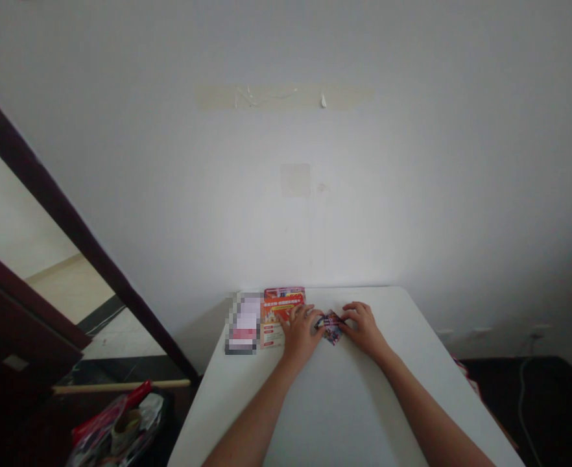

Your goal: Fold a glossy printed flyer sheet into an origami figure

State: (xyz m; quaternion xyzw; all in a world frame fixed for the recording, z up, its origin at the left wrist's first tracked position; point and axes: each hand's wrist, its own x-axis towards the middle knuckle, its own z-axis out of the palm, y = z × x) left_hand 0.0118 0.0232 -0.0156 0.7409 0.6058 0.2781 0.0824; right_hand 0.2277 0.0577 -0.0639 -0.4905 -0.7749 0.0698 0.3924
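A small piece of printed paper [333, 329], dark and multicoloured, lies between my two hands over the white table [337, 402]. My left hand [299, 329] pinches its left edge between thumb and finger, the other fingers reaching over the red and white leaflet [272, 331]. On the opposite side my right hand [362, 328] grips the upper right edge of the same paper with thumb and forefinger. Part of the leaflet is hidden under my left hand. Folds or creases on the small paper are too small to make out.
Left of the leaflet lies a blurred-out phone-like object [243, 327]. A colourful printed packet [286, 292] sits behind it by the wall [388, 194]. On the floor at lower left stands a bin [162, 421] holding rubbish. A cable [522, 395] hangs at right.
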